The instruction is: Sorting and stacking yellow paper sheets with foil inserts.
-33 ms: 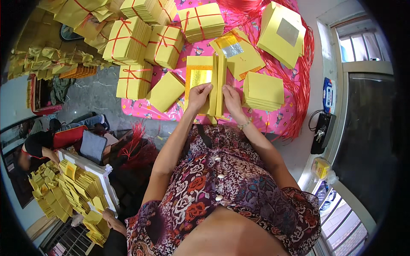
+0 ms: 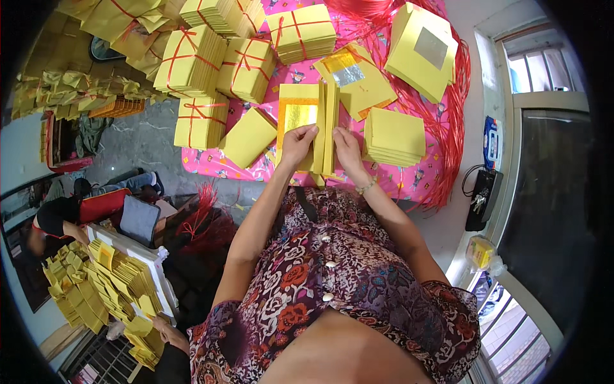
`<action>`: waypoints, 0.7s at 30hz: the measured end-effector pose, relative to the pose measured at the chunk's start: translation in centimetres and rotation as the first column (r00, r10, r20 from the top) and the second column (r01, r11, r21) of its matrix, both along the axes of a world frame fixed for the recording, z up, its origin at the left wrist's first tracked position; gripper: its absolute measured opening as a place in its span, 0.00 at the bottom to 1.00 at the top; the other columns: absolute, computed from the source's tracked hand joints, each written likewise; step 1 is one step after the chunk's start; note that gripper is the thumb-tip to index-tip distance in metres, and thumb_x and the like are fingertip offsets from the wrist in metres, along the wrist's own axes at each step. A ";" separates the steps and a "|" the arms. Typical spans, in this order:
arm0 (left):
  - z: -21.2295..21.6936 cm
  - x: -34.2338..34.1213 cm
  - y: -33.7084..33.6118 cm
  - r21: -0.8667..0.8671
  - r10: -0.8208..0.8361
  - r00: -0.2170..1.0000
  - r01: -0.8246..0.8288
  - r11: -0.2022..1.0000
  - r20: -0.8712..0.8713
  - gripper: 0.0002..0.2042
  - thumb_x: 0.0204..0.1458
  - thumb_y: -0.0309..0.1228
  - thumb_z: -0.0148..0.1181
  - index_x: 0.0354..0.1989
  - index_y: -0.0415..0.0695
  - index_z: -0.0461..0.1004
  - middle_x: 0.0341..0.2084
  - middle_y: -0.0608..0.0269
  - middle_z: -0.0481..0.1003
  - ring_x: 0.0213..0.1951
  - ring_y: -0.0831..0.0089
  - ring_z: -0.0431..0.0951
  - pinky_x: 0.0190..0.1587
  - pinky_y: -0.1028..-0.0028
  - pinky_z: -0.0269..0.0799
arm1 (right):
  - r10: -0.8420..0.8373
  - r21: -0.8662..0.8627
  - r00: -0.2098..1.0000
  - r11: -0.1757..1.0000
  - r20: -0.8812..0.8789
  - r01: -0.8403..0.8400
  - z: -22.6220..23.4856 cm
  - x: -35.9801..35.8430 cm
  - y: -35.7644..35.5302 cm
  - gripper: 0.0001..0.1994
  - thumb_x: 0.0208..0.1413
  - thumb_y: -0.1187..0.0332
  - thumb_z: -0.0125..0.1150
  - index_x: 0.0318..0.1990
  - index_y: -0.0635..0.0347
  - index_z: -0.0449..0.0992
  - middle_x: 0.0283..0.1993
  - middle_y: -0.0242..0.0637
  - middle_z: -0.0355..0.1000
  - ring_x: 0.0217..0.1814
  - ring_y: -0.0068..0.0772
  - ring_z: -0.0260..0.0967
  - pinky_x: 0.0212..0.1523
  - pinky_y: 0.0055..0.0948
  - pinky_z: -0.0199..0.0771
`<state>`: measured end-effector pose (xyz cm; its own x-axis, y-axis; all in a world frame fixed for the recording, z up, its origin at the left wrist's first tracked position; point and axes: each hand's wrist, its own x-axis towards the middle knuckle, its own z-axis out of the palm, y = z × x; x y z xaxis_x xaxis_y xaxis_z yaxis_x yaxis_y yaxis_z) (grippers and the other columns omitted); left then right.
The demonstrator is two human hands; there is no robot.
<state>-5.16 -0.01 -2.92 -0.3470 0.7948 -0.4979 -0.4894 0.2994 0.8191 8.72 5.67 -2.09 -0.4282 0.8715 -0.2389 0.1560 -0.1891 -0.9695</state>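
Note:
A yellow paper sheet [image 2: 299, 93] with an orange-edged gold foil patch lies in front of me, its right side raised in narrow upright folds [image 2: 328, 105]. My left hand [image 2: 297, 146] is closed with thumb and fingers on the left side of the folds, below the foil. On the other side my right hand [image 2: 348, 152] pinches the right-hand fold. Beside my right hand rests a stack of folded yellow paper [image 2: 393, 136]. An untied yellow bundle [image 2: 248, 137] lies left of my left hand.
Bundles tied with red string [image 2: 245, 67] crowd the table's far left. A foil-marked sheet stack [image 2: 419, 57] and red strings [image 2: 455, 121] occupy the right of the pink tablecloth [image 2: 211, 163]. At lower left, other people's hands [image 2: 169, 331] are near a tray of yellow papers [image 2: 125, 278].

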 end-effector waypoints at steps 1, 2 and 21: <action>0.0 0.0 0.0 0.000 0.000 1.000 0.000 1.000 0.000 0.11 0.56 0.30 0.56 0.43 0.36 0.76 0.32 0.63 0.78 0.31 0.79 0.76 0.36 0.78 0.74 | 0.002 0.004 1.000 1.000 0.001 -0.002 -0.2 0.0 0.0 0.15 0.62 0.64 0.47 0.45 0.70 0.71 0.36 0.36 0.73 0.39 0.22 0.67 0.43 0.24 0.67; -0.1 -0.1 0.0 0.003 -0.016 0.999 0.016 1.000 -0.035 0.11 0.56 0.30 0.56 0.43 0.36 0.76 0.31 0.63 0.78 0.31 0.79 0.76 0.35 0.79 0.74 | 0.003 0.009 1.000 1.000 0.001 -0.003 -0.3 0.0 0.1 0.15 0.62 0.64 0.47 0.44 0.69 0.71 0.36 0.36 0.73 0.39 0.22 0.67 0.43 0.24 0.67; 0.7 -0.2 0.0 -0.010 -0.007 1.000 0.007 1.000 0.020 0.09 0.54 0.31 0.59 0.37 0.38 0.76 0.26 0.66 0.78 0.27 0.83 0.75 0.30 0.82 0.73 | 0.012 0.004 0.999 1.000 0.036 -0.012 -0.5 0.0 0.1 0.16 0.61 0.62 0.48 0.45 0.70 0.72 0.37 0.39 0.74 0.40 0.25 0.68 0.44 0.25 0.67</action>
